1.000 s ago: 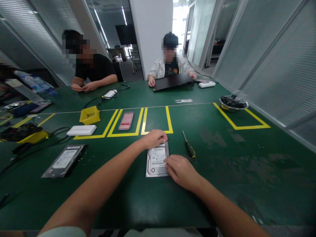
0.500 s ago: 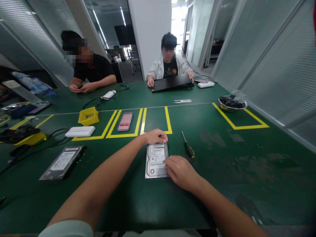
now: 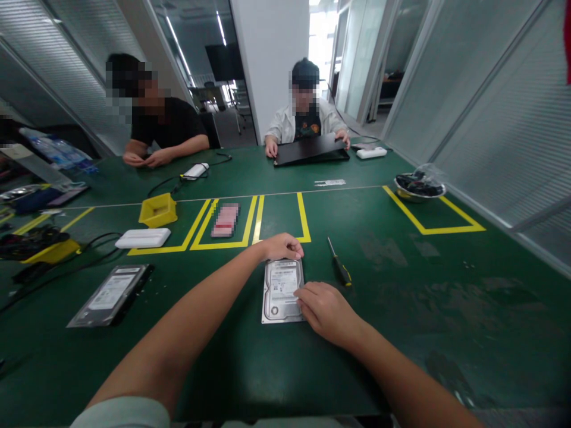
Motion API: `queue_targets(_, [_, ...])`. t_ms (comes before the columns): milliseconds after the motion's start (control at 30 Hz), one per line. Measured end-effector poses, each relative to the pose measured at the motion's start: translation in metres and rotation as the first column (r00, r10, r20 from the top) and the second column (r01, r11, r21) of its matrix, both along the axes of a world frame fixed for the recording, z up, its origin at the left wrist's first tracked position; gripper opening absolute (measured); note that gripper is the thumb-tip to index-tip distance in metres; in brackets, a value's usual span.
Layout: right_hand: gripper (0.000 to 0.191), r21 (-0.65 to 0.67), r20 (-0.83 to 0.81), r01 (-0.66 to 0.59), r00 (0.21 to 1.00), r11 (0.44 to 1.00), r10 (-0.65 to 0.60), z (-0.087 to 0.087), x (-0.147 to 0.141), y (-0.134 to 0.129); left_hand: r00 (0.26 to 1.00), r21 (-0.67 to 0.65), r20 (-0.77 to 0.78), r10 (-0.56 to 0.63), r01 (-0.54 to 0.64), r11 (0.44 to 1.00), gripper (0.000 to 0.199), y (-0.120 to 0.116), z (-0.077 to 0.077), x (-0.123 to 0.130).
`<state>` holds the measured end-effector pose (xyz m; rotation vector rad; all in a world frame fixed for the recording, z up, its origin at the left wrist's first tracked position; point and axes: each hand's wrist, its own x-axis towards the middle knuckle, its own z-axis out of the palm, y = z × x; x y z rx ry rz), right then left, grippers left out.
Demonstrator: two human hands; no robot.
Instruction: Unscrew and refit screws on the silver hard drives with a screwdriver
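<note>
A silver hard drive (image 3: 279, 297) with a white label lies flat on the green table in front of me. My left hand (image 3: 285, 245) curls over its far end, with the fingers bent down and the thumb near the label's top. At the drive's right edge, my right hand (image 3: 325, 306) grips with its fingers held together, the tips reaching onto the label side. The undersides of both grips are hidden. To the right of the drive rests a screwdriver (image 3: 341, 268) with a black and yellow handle, touched by neither hand.
Another hard drive (image 3: 107, 294) in a clear bag lies left. Beyond are a yellow bin (image 3: 158, 210), a white power strip (image 3: 143, 238), a pink-screened phone (image 3: 226, 220) and yellow tape outlines. A metal bowl (image 3: 419, 193) holds dark parts. Two people sit opposite, one holding a black panel (image 3: 312, 150).
</note>
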<state>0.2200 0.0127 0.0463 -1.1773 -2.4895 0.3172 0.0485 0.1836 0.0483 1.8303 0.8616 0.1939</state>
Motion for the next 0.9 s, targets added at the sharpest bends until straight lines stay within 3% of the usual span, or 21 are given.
queue_targets(900, [0.015,0.007,0.031,-0.003,1.000,1.000,0.003,0.0007,-0.0017,-0.0017,0.995,-0.086,-0.099,0.001,-0.009,0.996,0.013,0.0019,0.0036,0.0047])
